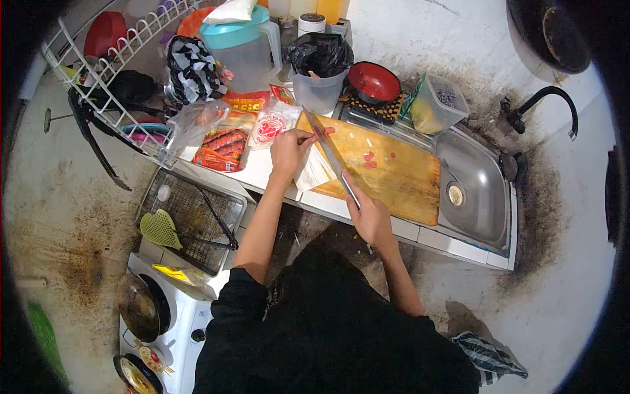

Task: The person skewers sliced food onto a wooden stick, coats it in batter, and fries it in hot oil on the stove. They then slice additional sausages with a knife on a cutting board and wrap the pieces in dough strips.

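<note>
My right hand (373, 220) is closed round the handle of a long knife (335, 157), whose blade slants up and left over the wooden cutting board (407, 187). Near the blade's far part, my left hand (290, 151) pinches a reddish piece of sausage (316, 134) at the board's left end. Several thin pink slices (369, 161) lie mid-board, with small pale bits around them. Left of my left hand are a white printed bag (268, 127) and a red sausage packet (223, 150).
Right of the board is a steel sink (482, 187) with a black faucet (551, 95). Behind stand a red bowl (374, 81), a bin with a black bag (318, 88) and a lidded jug (243, 59). A stove with pans (141, 305) is lower left.
</note>
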`<state>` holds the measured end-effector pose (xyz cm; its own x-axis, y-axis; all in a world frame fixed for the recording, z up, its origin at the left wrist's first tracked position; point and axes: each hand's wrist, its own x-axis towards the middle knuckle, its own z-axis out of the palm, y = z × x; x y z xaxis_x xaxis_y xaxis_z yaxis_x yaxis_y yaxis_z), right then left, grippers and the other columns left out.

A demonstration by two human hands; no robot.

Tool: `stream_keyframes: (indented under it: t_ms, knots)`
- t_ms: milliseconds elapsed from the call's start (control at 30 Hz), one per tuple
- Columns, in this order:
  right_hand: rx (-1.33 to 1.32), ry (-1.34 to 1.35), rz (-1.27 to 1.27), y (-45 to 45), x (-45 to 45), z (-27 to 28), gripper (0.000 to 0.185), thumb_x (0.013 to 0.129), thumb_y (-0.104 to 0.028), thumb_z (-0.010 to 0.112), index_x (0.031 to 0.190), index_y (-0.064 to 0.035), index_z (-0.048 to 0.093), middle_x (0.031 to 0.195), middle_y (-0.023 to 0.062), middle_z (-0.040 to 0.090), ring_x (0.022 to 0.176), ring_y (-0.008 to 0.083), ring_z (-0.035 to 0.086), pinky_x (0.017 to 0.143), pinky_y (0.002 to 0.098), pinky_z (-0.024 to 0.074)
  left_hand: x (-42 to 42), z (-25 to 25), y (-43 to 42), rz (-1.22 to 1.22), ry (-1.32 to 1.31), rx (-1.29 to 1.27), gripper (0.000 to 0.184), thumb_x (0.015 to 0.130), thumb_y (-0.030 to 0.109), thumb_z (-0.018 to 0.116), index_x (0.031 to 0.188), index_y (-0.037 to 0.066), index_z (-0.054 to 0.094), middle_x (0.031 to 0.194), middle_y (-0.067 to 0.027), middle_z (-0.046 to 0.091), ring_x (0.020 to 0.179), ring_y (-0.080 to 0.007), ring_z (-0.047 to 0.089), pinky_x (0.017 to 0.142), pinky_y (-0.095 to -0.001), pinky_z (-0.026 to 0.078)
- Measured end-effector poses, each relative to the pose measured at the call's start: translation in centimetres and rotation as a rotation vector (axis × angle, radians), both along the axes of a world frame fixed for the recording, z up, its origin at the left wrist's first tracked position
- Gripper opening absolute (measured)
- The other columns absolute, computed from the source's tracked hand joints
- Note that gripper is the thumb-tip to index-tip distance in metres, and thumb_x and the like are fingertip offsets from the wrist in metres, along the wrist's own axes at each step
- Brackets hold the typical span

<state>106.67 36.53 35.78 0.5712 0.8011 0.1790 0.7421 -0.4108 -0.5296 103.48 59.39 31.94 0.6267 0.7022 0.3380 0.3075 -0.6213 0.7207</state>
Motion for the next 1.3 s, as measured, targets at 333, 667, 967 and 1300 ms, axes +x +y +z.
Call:
stream_keyframes:
  t_ms: [333, 667, 967, 1300]
  knots:
    - [-0.126, -0.037, 0.008, 1.2, 0.3, 0.1, 0.055, 0.087, -0.019, 0.049, 0.138, -0.0258, 0.03, 0.069, 0.0207, 0.061, 0.065, 0.0389, 0.06, 0.063, 0.0478, 0.0482, 0.1, -0.1, 0.1, -0.01, -0.008, 0.043, 0.017, 0.074, 0.02, 0.07, 0.085, 0.007, 0.071, 0.074, -0.0101, 0.066, 0.063, -0.0206, 0.063, 0.058, -0.0306, 0.048]
    - [-0.098, -0.186, 0.064, -2.2, 0.2, 0.6, 0.054, 0.087, -0.02, 0.05, 0.138, -0.0229, 0.031, 0.06, 0.0191, 0.058, 0.056, 0.0348, 0.06, 0.055, 0.0465, 0.0477, 0.1, 0.2, -0.2, 0.005, 0.019, 0.011, 0.018, 0.072, 0.023, 0.069, 0.081, 0.008, 0.071, 0.074, -0.0107, 0.067, 0.066, -0.0252, 0.065, 0.059, -0.034, 0.05]
    - [-0.186, -0.059, 0.004, -7.8, -0.1, 2.2, 0.053, 0.087, -0.022, 0.053, 0.136, -0.0206, 0.034, 0.063, 0.0162, 0.06, 0.059, 0.0359, 0.06, 0.057, 0.045, 0.0476, -0.5, 0.9, -0.7, -0.068, -0.016, 0.025, 0.014, 0.074, 0.015, 0.067, 0.085, 0.006, 0.069, 0.074, -0.0093, 0.067, 0.066, -0.0234, 0.065, 0.06, -0.0326, 0.05]
    - [-0.012, -0.05, -0.337, -12.0, 3.2, 0.0, 0.054, 0.082, -0.008, 0.057, 0.133, -0.0195, 0.042, 0.096, 0.0214, 0.056, 0.088, 0.0363, 0.058, 0.073, 0.0426, 0.0466, -0.5, 0.3, -1.3, -0.199, -0.186, 0.144, 0.022, 0.071, 0.005, 0.065, 0.093, 0.002, 0.064, 0.1, -0.0129, 0.062, 0.089, -0.0288, 0.061, 0.077, -0.0358, 0.048]
